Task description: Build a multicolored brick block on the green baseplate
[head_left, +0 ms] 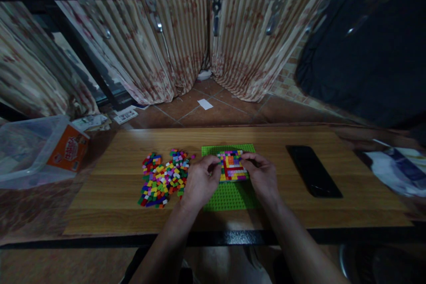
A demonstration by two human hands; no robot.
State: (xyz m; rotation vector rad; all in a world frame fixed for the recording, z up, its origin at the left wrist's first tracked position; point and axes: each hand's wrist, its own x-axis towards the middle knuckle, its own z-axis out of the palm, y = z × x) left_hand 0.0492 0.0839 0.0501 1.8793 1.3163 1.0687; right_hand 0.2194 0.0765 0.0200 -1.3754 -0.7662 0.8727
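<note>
A flat build of multicoloured toy bricks (233,169) is on the green studded baseplate (229,199) in the middle of the table. My left hand (202,180) has its thumb and forefinger curled against the left edge of the build. On the other side, my right hand (263,175) pinches at the upper right edge, with the fingertips partly hidden. Whether the build is fixed to the plate or held just above it, I cannot tell. Left of my left hand lies a loose heap of small coloured toy bricks (166,175).
A dark phone-like slab (313,171) lies on the right of the wooden table (109,182). Beyond the table's left side stands a clear plastic bin (29,151) with an orange label. White and purple packaging (399,168) is off to the right. Striped curtains (186,49) hang behind.
</note>
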